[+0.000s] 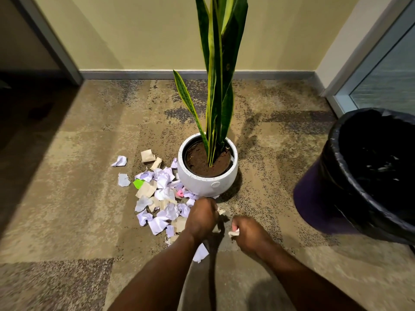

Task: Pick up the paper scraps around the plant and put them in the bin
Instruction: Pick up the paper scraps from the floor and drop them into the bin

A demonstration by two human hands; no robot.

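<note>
**Entry: paper scraps being gathered beside a potted plant; the pick-up step is in hand.**

Listed by size:
- A mottled tan-and-grey carpet (67,187) is noted underfoot.
- A round purple bin with a black plastic liner (314,203) is set at the right, well apart from the litter.
- A tall green-and-yellow snake plant in a round white pot (207,182) is placed centrally.
- A heap of crumpled white, tan, green and pink paper scraps (161,198) is spread left of and before the pot, touching its base.
- The left hand (201,215) is lowered at the heap's near edge. Its fingers are hidden, so its grip cannot be told.
- The right hand (249,232) is closed narrowly, and a small pale scrap (233,233) is pinched in it.

Progress is judged early, since most scraps remain uncollected. A carry rightward over the bin's mouth, then a release, is called for next.
</note>
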